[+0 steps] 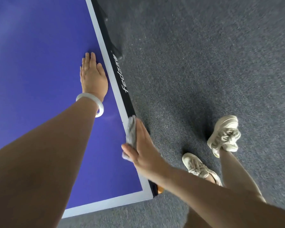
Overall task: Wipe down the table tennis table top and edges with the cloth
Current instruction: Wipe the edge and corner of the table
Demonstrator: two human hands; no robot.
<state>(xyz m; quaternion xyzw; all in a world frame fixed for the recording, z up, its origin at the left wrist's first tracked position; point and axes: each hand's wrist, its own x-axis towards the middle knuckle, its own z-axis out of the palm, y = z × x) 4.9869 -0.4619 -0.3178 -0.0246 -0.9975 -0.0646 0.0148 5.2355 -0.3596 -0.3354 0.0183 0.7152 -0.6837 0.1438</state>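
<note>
The table tennis table (39,71) has a blue top, a white border line and a black side edge with white lettering. My left hand (93,76) lies flat on the blue top near the right border, fingers straight, a pale bangle on its wrist. My right hand (142,148) presses a grey cloth (131,132) against the table's side edge near the corner. Its fingers are straight along the edge and the thumb lies over the cloth on the white line. Most of the cloth is hidden under the palm.
Grey carpet (204,63) covers the floor to the right of the table. My feet in pale sneakers (224,135) stand beside the table corner. A dark table leg or frame (112,41) reaches down under the far edge. An orange part (160,190) shows at the corner.
</note>
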